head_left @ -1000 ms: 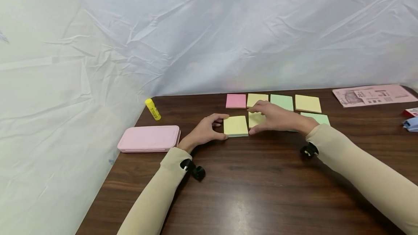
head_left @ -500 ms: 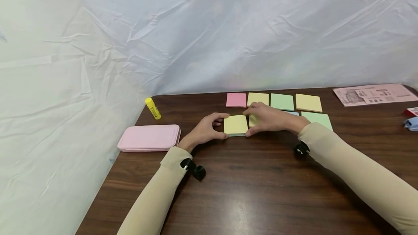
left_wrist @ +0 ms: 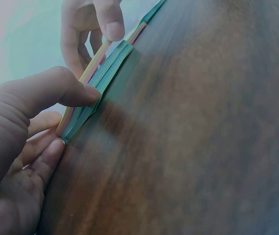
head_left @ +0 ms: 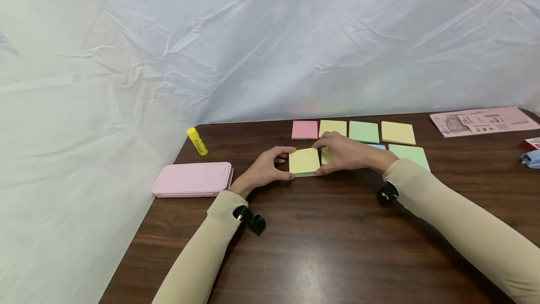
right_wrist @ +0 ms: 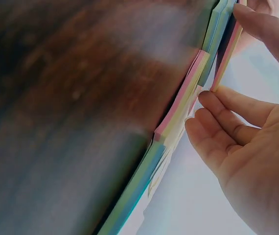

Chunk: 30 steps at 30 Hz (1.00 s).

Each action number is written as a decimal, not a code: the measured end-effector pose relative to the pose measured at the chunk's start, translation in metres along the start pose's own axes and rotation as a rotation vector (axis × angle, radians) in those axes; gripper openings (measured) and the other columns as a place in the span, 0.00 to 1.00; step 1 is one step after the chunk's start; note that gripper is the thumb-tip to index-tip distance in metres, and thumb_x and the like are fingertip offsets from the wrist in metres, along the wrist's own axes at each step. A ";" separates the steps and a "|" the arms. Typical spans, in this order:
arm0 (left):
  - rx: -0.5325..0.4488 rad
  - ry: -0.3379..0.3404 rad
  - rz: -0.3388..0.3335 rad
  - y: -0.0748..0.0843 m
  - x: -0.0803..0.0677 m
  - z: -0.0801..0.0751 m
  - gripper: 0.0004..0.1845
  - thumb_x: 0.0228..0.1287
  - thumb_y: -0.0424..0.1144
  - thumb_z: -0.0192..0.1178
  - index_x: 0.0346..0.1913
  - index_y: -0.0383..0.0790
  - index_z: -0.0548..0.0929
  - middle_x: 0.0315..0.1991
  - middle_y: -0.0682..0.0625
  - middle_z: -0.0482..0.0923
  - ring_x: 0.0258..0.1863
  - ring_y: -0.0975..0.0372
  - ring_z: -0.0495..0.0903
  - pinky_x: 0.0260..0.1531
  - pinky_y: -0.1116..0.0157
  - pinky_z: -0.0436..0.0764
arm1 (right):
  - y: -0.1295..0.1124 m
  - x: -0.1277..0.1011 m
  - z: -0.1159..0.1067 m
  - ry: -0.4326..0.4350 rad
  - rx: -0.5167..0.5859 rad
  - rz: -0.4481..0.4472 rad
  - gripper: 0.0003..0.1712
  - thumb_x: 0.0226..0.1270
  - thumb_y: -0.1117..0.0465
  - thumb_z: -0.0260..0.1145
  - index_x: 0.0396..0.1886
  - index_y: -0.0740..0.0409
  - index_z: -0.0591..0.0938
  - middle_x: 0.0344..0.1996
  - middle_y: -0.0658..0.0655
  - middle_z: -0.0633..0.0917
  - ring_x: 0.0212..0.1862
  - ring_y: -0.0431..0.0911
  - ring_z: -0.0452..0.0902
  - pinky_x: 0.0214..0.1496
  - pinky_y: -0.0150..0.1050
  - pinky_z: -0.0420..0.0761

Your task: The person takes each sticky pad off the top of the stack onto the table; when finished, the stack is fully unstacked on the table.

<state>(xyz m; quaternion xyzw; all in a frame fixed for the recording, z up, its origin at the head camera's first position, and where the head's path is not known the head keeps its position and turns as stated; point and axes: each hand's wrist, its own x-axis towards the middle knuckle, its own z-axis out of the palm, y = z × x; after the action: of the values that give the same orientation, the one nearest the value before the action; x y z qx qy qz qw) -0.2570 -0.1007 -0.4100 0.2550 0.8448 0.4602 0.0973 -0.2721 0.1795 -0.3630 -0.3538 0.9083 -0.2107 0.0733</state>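
A stack of sticky note pads [head_left: 303, 161], yellow on top with blue-green layers below, lies on the table between both hands. My left hand [head_left: 266, 167] grips its left side, thumb [left_wrist: 83, 95] on the front edge and fingers behind. My right hand [head_left: 343, 153] pinches the top yellow-and-pink sticky note pad [right_wrist: 230, 51] at its right side. In the right wrist view that pad is tilted, with a dark gap between it and the blue-green pads [right_wrist: 217, 29]. Another yellow pad [head_left: 326, 155] is partly hidden behind my right fingers.
Behind stand pink [head_left: 304, 130], yellow [head_left: 333, 127], green [head_left: 363, 132] and yellow [head_left: 398, 133] pads; a green pad [head_left: 409, 155] is at right. A pink case [head_left: 192, 179] and glue stick [head_left: 197, 141] lie left, a pink printed sheet [head_left: 483, 122] far right. White sheeting [head_left: 270, 50] hangs behind.
My right hand has moved left to the stack and now pinches the top pad, whose right side has risen slightly. My left hand has kept its place.
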 end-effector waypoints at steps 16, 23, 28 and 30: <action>0.014 -0.018 0.035 0.000 0.000 0.000 0.37 0.60 0.34 0.76 0.74 0.39 0.77 0.70 0.46 0.75 0.65 0.53 0.75 0.67 0.57 0.75 | 0.003 -0.036 -0.023 0.062 0.020 0.016 0.42 0.62 0.43 0.80 0.67 0.65 0.81 0.59 0.62 0.81 0.63 0.59 0.74 0.62 0.60 0.77; 0.026 -0.023 0.059 -0.001 0.000 -0.001 0.36 0.60 0.34 0.76 0.73 0.39 0.78 0.70 0.47 0.75 0.65 0.56 0.76 0.67 0.59 0.75 | 0.007 -0.066 -0.029 0.064 0.010 0.043 0.41 0.61 0.43 0.81 0.67 0.63 0.81 0.60 0.60 0.79 0.60 0.58 0.75 0.58 0.58 0.79; 0.025 -0.027 0.062 -0.001 -0.001 -0.002 0.36 0.61 0.34 0.76 0.74 0.39 0.78 0.71 0.46 0.75 0.66 0.54 0.75 0.68 0.59 0.74 | 0.008 -0.086 -0.028 0.073 0.007 0.048 0.41 0.60 0.42 0.82 0.65 0.62 0.82 0.56 0.56 0.80 0.53 0.52 0.77 0.53 0.55 0.80; 0.023 -0.027 0.059 -0.001 -0.002 -0.002 0.36 0.61 0.34 0.76 0.74 0.39 0.78 0.71 0.46 0.75 0.66 0.54 0.75 0.68 0.59 0.74 | 0.008 -0.092 -0.027 0.070 0.009 0.054 0.41 0.60 0.41 0.82 0.65 0.61 0.82 0.57 0.56 0.80 0.55 0.53 0.77 0.54 0.56 0.80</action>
<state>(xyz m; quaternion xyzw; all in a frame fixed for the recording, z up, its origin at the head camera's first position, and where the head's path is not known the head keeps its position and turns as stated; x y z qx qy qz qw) -0.2567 -0.1033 -0.4096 0.2872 0.8407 0.4497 0.0920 -0.2165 0.2558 -0.3440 -0.3210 0.9187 -0.2248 0.0489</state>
